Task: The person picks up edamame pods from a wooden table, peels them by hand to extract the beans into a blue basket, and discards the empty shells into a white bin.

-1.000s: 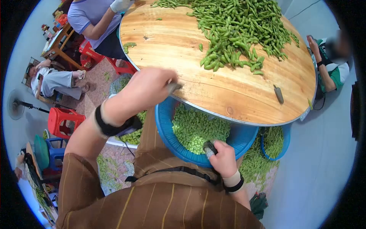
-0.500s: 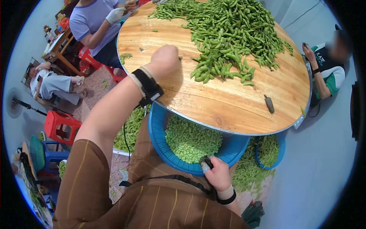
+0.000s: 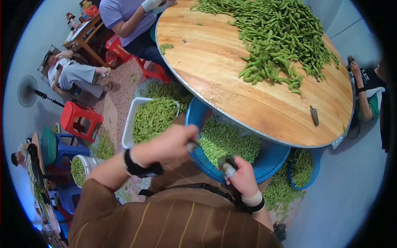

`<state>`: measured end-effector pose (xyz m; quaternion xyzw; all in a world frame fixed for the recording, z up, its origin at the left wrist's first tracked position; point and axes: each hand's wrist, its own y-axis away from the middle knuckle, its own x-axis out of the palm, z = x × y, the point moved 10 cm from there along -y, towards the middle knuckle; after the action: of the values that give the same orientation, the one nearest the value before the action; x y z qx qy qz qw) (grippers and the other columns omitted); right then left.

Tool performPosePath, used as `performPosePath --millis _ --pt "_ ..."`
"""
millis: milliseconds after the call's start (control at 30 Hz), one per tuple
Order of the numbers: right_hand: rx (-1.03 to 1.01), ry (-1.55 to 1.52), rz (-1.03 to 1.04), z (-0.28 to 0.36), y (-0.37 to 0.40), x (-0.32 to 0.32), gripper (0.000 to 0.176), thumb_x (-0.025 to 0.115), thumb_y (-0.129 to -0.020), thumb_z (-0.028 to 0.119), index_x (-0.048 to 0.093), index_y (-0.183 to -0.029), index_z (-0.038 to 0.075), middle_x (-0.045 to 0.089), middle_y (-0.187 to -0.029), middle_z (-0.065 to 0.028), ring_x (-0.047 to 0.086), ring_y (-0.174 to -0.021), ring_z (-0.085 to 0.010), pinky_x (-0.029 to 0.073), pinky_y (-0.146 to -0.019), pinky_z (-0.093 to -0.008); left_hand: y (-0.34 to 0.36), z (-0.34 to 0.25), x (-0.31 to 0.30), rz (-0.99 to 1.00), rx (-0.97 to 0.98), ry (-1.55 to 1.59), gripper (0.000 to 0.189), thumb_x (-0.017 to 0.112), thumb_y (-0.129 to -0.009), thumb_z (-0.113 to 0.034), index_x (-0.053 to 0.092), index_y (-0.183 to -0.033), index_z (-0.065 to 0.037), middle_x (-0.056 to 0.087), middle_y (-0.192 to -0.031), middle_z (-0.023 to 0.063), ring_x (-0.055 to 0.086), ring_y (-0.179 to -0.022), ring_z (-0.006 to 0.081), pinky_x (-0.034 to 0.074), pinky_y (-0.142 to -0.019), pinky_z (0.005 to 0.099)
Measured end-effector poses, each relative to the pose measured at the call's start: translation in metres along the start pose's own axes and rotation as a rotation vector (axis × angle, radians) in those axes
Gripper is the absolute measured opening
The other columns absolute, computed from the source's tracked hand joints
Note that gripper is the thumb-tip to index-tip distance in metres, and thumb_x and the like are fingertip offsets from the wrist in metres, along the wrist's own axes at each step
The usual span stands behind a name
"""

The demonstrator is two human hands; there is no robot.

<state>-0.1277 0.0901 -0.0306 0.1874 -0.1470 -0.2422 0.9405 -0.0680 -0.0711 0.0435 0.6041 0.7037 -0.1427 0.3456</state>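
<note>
My left hand is closed and slightly blurred at the left rim of a blue basin. Something greyish shows at its fingertips, too smeared to name. Over the basin's near side is my right hand, its fingers curled in. A silvery wrap covers one digit, and a dark tip shows beyond it; what it grips is hidden. Shelled green beans fill the basin's bottom. Above it, a round wooden table bears a large heap of green bean pods.
A white tub of pods stands left of my lap, a white bucket farther left. A blue basket is at right. A small dark object lies on the table. People sit around; a red stool stands left.
My left hand has come back from the tabletop down to the basin's left rim. My right hand stays over the basin. The view has shifted, bringing the white tub into sight.
</note>
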Motion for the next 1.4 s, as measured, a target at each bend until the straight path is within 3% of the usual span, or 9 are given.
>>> performPosePath --millis 233,367,500,667,1000,1133,1267,1333,1400 --pt "-0.009 -0.125 -0.048 0.002 0.000 -0.014 0.007 0.056 -0.089 0.010 0.057 -0.089 0.003 0.054 -0.064 0.0006 0.045 -0.049 -0.0058 0.038 -0.045 -0.0196 -0.001 -0.056 0.059 -0.092 0.339 0.047 0.017 0.060 -0.071 -0.001 0.052 -0.086 -0.002 0.060 -0.077 0.0192 0.060 -0.074 0.0377 0.048 -0.063 0.0418" --pt "-0.089 -0.082 -0.055 0.004 0.015 -0.024 0.007 0.059 -0.086 0.010 0.056 -0.089 0.004 0.052 -0.063 0.0026 0.045 -0.050 -0.0039 0.036 -0.044 -0.0188 -0.009 -0.018 0.103 0.308 -0.178 0.902 0.006 0.058 -0.088 -0.010 0.057 -0.089 -0.004 0.060 -0.072 -0.0005 0.056 -0.064 0.0061 0.046 -0.056 0.0201" --pt "-0.136 -0.047 -0.029 0.012 0.017 -0.022 0.009 0.059 -0.087 0.011 0.057 -0.094 0.005 0.054 -0.068 0.0038 0.045 -0.051 -0.0020 0.036 -0.045 -0.0180 -0.004 -0.011 0.125 0.647 -0.315 0.835 0.011 0.053 -0.091 -0.011 0.059 -0.094 -0.002 0.061 -0.074 0.0014 0.055 -0.062 0.0059 0.045 -0.054 0.0195" --pt "-0.113 -0.154 -0.090 0.007 0.010 -0.023 0.030 0.050 -0.089 0.008 0.047 -0.119 0.003 0.059 -0.082 -0.0011 0.048 -0.054 -0.0051 0.042 -0.046 -0.0185 -0.021 -0.003 0.115 0.402 -0.257 0.907 0.014 0.054 -0.092 -0.014 0.060 -0.098 -0.003 0.062 -0.076 0.0006 0.053 -0.061 0.0059 0.043 -0.054 0.0193" --pt "-0.069 -0.031 -0.126 0.011 0.012 -0.017 0.036 0.040 -0.087 0.001 0.046 -0.122 0.004 0.060 -0.084 -0.0025 0.051 -0.055 -0.0053 0.043 -0.044 -0.0188 -0.030 -0.010 0.090 0.057 0.060 0.591 0.012 0.056 -0.088 -0.010 0.061 -0.093 0.000 0.059 -0.076 0.0019 0.054 -0.067 0.0098 0.045 -0.058 0.0256" --pt "-0.034 -0.148 -0.093 0.004 0.009 -0.016 0.034 0.042 -0.089 0.003 0.048 -0.122 0.006 0.060 -0.083 -0.0025 0.047 -0.052 -0.0040 0.039 -0.042 -0.0174 -0.026 -0.036 0.075 -0.057 0.355 0.109 0.013 0.054 -0.087 -0.009 0.058 -0.087 0.003 0.059 -0.072 0.0061 0.058 -0.069 0.0184 0.047 -0.061 0.0332" --pt "0.082 -0.452 0.012 -0.007 0.011 -0.009 0.033 0.045 -0.092 0.007 0.047 -0.124 0.008 0.058 -0.081 -0.0019 0.043 -0.049 -0.0034 0.035 -0.040 -0.0174 -0.021 -0.043 0.074 -0.030 0.428 0.170 0.013 0.052 -0.088 -0.009 0.059 -0.086 0.003 0.061 -0.072 0.0073 0.059 -0.065 0.0209 0.046 -0.060 0.0335" --pt "0.084 -0.582 0.064 -0.007 0.015 -0.005 0.033 0.046 -0.091 0.007 0.048 -0.124 0.008 0.059 -0.080 -0.0019 0.045 -0.051 -0.0050 0.038 -0.043 -0.0195 -0.017 -0.010 0.117 0.399 -0.235 1.061 0.015 0.050 -0.089 -0.012 0.057 -0.084 0.001 0.056 -0.065 0.0073 0.053 -0.055 0.0195 0.041 -0.053 0.0327" --pt "0.084 -0.709 0.122 -0.006 0.018 0.005 0.033 0.047 -0.091 0.006 0.049 -0.124 0.007 0.059 -0.080 -0.0019 0.048 -0.052 -0.0066 0.041 -0.045 -0.0216 -0.012 -0.014 0.129 0.511 -0.258 1.411 0.019 0.048 -0.091 -0.017 0.056 -0.084 0.000 0.053 -0.062 0.0060 0.048 -0.052 0.0169 0.037 -0.050 0.0301"
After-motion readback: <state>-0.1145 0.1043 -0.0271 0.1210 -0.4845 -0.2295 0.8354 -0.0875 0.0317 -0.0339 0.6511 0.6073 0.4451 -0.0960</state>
